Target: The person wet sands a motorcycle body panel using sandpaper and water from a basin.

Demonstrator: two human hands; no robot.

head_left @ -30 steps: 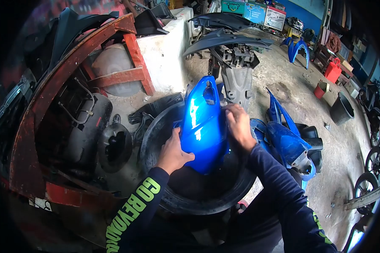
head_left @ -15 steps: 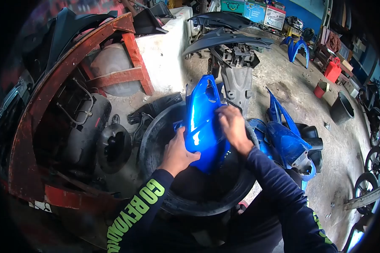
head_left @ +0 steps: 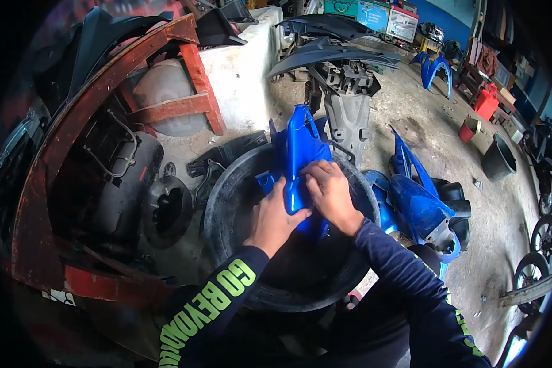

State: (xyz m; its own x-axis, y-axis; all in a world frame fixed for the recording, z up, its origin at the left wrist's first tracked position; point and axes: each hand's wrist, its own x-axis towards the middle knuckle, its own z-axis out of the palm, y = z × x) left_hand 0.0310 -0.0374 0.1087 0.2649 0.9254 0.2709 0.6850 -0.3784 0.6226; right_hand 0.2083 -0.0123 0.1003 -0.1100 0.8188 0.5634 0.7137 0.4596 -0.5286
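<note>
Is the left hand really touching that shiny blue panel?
Touching. The head view shows the left hand gripping the shiny blue panel, its thumb across the lower part and fingers against the side.

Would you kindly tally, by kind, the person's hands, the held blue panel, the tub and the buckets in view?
Hands (left hand, right hand): 2
Blue panel: 1
Black tub: 1
Buckets (red bucket, dark bucket): 2
Total: 6

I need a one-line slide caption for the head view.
Left hand and right hand on a glossy blue plastic panel at a round black tub, more blue panels alongside.
</note>
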